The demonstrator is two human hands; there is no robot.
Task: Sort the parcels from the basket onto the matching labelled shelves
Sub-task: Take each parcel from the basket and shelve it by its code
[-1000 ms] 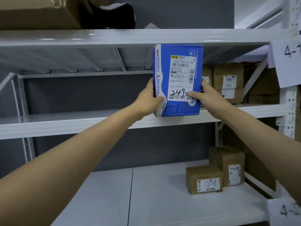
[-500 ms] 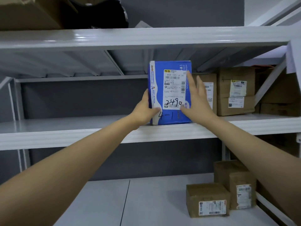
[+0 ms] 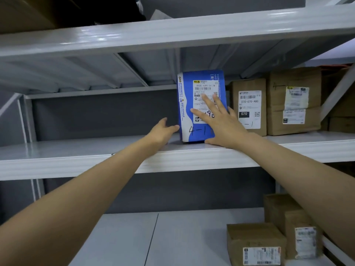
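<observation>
Blue parcel is on the shelf; hands are about to let go

The blue parcel (image 3: pixel 192 129) stands up on the middle shelf (image 3: pixel 76 152), just beside a brown parcel (image 3: pixel 249 106); it has "4-1" written on it; the shelf's own tag is not in view, so I cannot check the match; the right hand (image 3: pixel 221 123) lies flat on its front with fingers straight and spread; the left hand (image 3: pixel 163 131) is open at its left side, fingers loosely together, maybe just touching; this parcel looks nearly done; the basket is out of sight, so I cannot tell how many are left.
</observation>
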